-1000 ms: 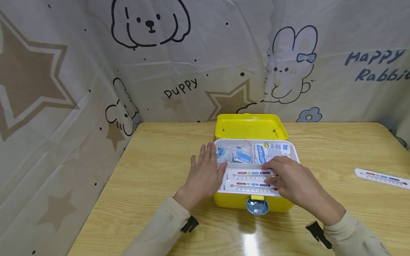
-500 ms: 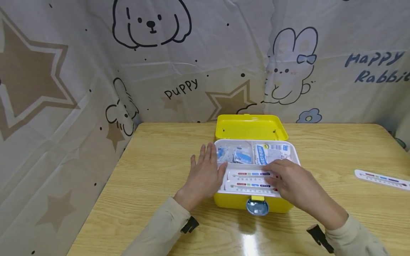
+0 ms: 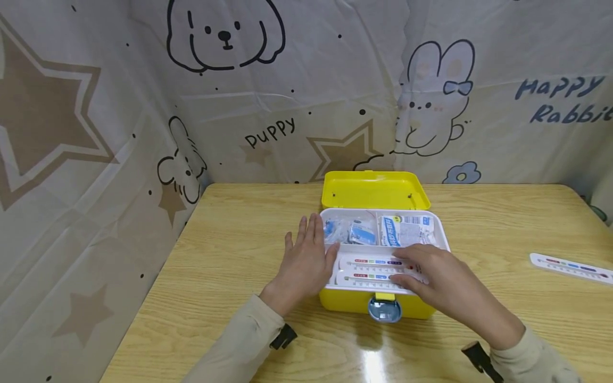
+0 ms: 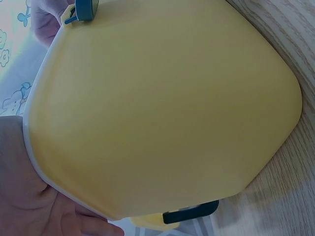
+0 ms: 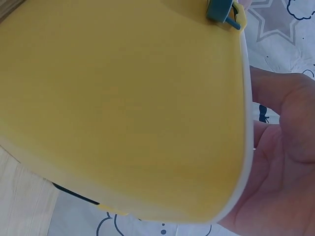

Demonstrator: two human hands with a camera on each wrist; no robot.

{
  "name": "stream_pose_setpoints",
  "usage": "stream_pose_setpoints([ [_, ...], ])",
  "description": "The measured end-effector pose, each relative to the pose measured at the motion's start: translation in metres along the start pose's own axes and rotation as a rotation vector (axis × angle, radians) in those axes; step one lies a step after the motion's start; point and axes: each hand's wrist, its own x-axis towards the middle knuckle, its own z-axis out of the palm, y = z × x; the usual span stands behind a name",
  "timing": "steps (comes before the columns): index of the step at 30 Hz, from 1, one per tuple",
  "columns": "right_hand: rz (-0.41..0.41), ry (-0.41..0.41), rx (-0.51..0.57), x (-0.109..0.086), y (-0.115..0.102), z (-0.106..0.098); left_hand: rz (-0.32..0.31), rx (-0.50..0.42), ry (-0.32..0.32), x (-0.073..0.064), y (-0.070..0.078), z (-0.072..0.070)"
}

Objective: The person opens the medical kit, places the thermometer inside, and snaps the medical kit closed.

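A yellow box with a white inner tray stands on the table, its yellow lid tipped back. In the tray's front compartment lie two white thermometer strips with coloured bands, a rear one and a front one. My left hand rests on the box's left rim with straight fingers. Over the strips' right ends is my right hand, thumb and fingers apart, fingertips at the strips. Both wrist views show mainly the box's yellow wall, with part of each hand beside the rim.
Another thermometer strip lies on the table to the right. The tray's back compartments hold clear-bagged blue-and-white items and a white-and-blue packet. A grey latch hangs at the front. A printed cloth rises behind.
My right hand has shifted slightly toward me, and its thumb and fingers have spread apart, showing more of the strips' right ends. My left hand has stayed on the rim.
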Motion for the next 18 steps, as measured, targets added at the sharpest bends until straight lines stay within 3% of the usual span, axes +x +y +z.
stream_pose_setpoints([
  [18,0.013,0.001,0.008,-0.0017,0.0006,0.0025,0.025,-0.019,0.030,-0.0003,-0.0014,0.0023],
])
